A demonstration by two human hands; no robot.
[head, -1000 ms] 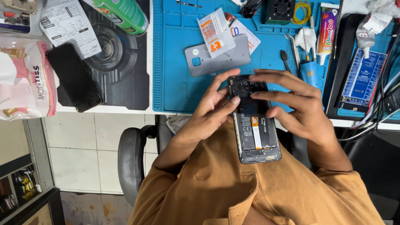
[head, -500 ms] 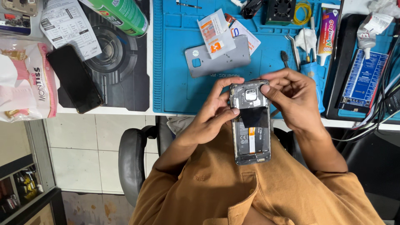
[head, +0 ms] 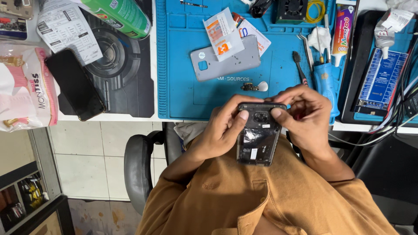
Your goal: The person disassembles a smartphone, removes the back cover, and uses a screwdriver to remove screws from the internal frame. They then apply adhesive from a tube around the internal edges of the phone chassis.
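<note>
Black opened smartphone (head: 257, 132) sits clamped between left hand (head: 222, 130) and right hand (head: 307, 115) fingers; press both thumbs evenly near the camera end, keeping it level

One head-worn camera looked straight down from close above at the bench edge (head: 130, 116) and lap.

A person seen from above wears an orange-brown collared shirt (head: 261, 204) with a stitched button placket down the front and long sleeves. Both hands, the left hand (head: 224, 130) and the right hand (head: 307, 115), are bare, without rings or gloves.
</note>
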